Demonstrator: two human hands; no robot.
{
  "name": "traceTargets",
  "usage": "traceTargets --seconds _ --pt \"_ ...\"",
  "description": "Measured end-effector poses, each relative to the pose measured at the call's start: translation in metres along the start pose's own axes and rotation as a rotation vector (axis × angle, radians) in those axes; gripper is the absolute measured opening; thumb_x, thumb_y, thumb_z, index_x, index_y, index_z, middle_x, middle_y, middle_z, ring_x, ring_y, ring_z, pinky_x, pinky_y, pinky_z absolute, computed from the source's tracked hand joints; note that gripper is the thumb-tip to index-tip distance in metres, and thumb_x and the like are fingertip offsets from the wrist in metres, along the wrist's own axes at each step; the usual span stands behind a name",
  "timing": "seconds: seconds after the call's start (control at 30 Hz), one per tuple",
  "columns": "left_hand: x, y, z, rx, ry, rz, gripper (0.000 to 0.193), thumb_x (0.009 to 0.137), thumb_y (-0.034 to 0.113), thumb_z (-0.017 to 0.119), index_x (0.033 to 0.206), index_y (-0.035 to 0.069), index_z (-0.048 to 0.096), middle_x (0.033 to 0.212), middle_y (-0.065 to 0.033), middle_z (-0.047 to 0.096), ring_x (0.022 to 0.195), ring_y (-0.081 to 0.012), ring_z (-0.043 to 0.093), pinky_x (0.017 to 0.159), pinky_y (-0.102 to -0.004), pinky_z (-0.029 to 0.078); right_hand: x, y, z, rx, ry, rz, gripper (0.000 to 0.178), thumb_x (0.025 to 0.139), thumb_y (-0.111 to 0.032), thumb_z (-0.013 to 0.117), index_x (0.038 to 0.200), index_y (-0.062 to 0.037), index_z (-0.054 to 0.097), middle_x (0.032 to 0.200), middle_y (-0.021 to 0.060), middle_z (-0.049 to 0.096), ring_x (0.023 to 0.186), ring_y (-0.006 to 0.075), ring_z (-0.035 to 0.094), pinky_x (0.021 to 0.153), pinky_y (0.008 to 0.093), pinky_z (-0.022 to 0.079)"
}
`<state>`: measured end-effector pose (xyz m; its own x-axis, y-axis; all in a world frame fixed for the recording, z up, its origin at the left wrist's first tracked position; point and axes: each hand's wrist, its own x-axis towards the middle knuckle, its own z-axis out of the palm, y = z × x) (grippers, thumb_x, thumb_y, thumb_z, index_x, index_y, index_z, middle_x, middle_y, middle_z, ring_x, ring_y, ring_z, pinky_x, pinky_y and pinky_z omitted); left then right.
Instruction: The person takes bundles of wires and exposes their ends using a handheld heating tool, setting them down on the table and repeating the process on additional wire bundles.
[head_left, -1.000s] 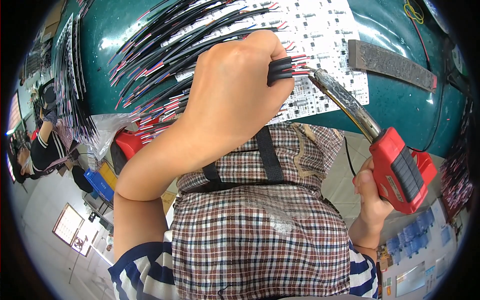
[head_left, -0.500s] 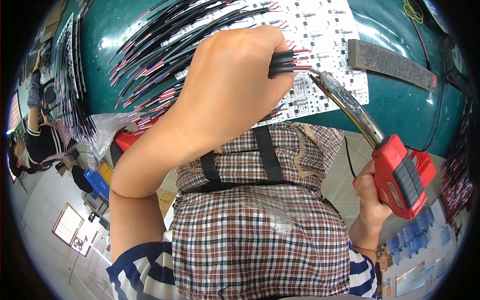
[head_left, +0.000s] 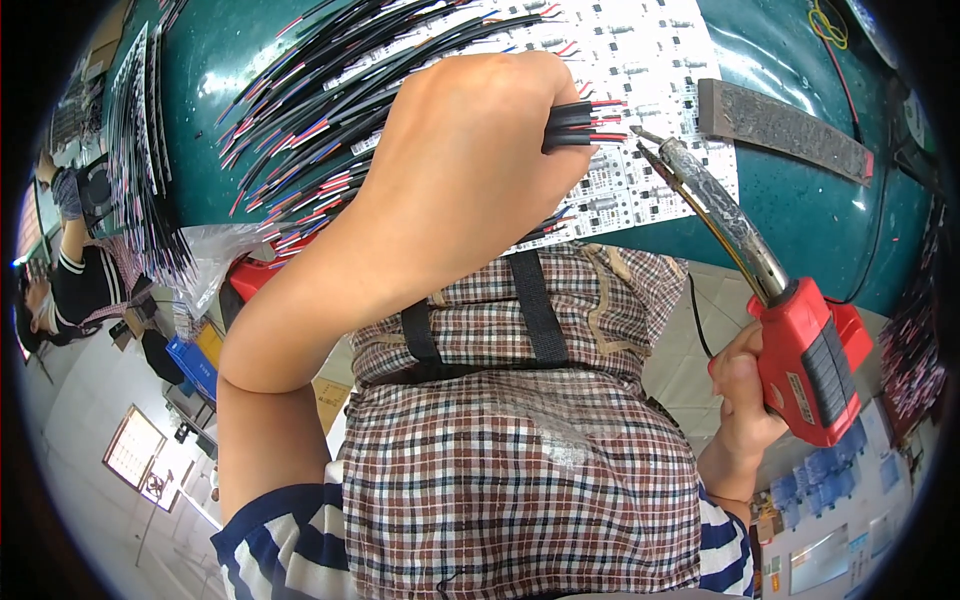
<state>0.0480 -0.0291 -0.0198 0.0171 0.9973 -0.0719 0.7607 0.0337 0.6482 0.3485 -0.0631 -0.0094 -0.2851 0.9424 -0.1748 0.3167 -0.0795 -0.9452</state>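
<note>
My left hand (head_left: 475,160) is closed on several black-sheathed cables (head_left: 572,124), their red and black wire ends pointing right over a white circuit board panel (head_left: 655,50). My right hand (head_left: 745,395) grips a red soldering gun (head_left: 812,365) by its handle. The gun's metal barrel (head_left: 710,195) slants up and left, and its tip lies just right of the wire ends, apart from them as far as I can see. A thin wire runs along the barrel to near the tip. More black cables (head_left: 300,130) with stripped coloured ends fan out on the panel, left of my hand.
A dark grey bar (head_left: 785,130) lies on the green table (head_left: 760,235), right of the panel. Another cable bundle (head_left: 145,160) rests at the far left, near a co-worker (head_left: 85,285). More cables (head_left: 915,350) hang at the right edge. A yellow wire coil (head_left: 826,25) is at the back right.
The soldering gun has moved slightly right and down, drawing its tip away from the wire ends. My left hand and its cables have shifted very slightly to the right.
</note>
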Motion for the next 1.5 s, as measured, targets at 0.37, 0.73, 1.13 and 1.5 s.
traceTargets --seconds 0.37,0.73,1.13,1.5 --pt "-0.002 -0.001 -0.006 -0.26 -0.077 -0.171 0.016 0.093 0.013 0.068 0.093 -0.002 0.064 0.073 -0.0024 0.066 0.062 -0.0073 0.058 0.057 -0.0235 0.047 0.007 -0.003 0.004 0.044 0.088 0.01 0.015 0.091 -0.008 0.062 0.086 0.0014 0.051 0.061 0.0033 0.046 0.041 0.0062 0.036 0.04 0.0215 0.033" --pt "-0.002 0.008 -0.023 0.077 0.261 0.115 0.018 0.097 0.013 0.064 0.106 -0.001 0.069 0.088 -0.0018 0.069 0.067 -0.0035 0.052 0.061 -0.0178 0.044 0.007 -0.014 0.009 0.085 0.115 0.05 0.012 0.091 -0.005 0.06 0.09 0.0029 0.051 0.061 0.002 0.045 0.039 0.0048 0.033 0.04 0.021 0.033" --pt "-0.019 0.024 0.007 -0.101 -0.072 -0.212 0.012 0.093 0.014 0.068 0.094 0.002 0.063 0.066 -0.0069 0.067 0.056 -0.0125 0.061 0.055 -0.0264 0.044 -0.014 0.001 -0.011 -0.015 0.031 0.077 0.028 0.09 -0.015 0.068 0.106 0.0052 0.059 0.057 -0.0008 0.046 0.042 0.0057 0.038 0.044 0.0229 0.033" --pt "-0.02 0.02 0.008 -0.058 -0.131 -0.243 0.012 0.093 0.013 0.066 0.095 0.003 0.061 0.066 -0.0062 0.067 0.059 -0.0148 0.068 0.054 -0.0266 0.045 -0.013 0.007 -0.011 -0.019 -0.027 0.067 0.027 0.087 -0.008 0.069 0.107 0.0086 0.06 0.061 0.0037 0.052 0.045 0.0082 0.044 0.044 0.0231 0.035"
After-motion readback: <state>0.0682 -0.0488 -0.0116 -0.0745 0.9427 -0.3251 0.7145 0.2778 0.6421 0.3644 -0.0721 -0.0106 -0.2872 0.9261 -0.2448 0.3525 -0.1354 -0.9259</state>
